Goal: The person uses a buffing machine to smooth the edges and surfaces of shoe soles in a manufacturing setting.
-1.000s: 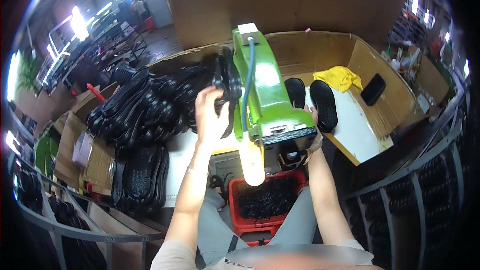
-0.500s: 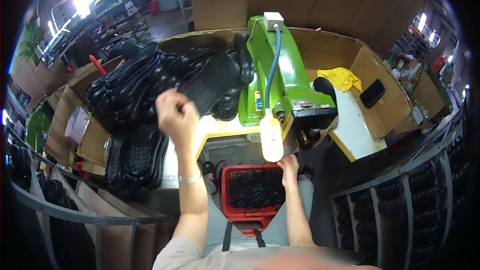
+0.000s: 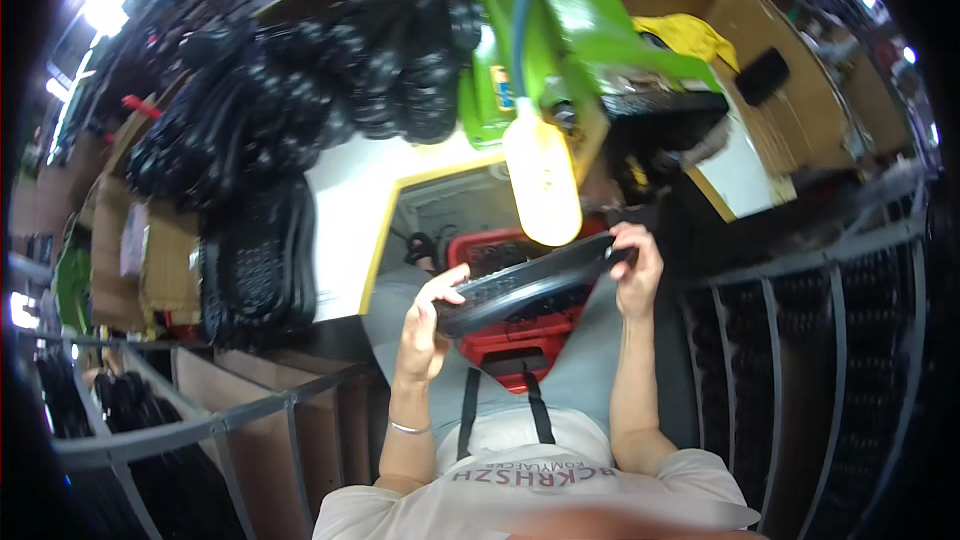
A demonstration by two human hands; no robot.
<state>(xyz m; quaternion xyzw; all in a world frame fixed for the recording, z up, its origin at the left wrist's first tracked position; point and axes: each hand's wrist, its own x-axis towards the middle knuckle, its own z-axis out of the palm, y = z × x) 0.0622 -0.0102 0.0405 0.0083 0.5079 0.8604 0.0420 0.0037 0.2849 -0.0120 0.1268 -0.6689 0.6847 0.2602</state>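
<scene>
Below, red crate (image 3: 520,340), black sole (image 3: 530,282) held above

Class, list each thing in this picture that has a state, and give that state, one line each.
Black shoe sole: held at both ends, lifted over the crate.
Left hand: gripping the sole's near end.
Right hand: gripping its far end.
Lamp: lit.
Red crate: open, dark pieces inside.
Sole pile: heaped on the bench.

The person wears a pale short-sleeved shirt (image 3: 540,500) with a line of dark lettering across the chest. Both forearms are bare below the sleeves. A thin silver bracelet (image 3: 408,428) circles the left wrist. Two dark straps (image 3: 500,408) run down over grey trousers (image 3: 590,360) at the lap.
</scene>
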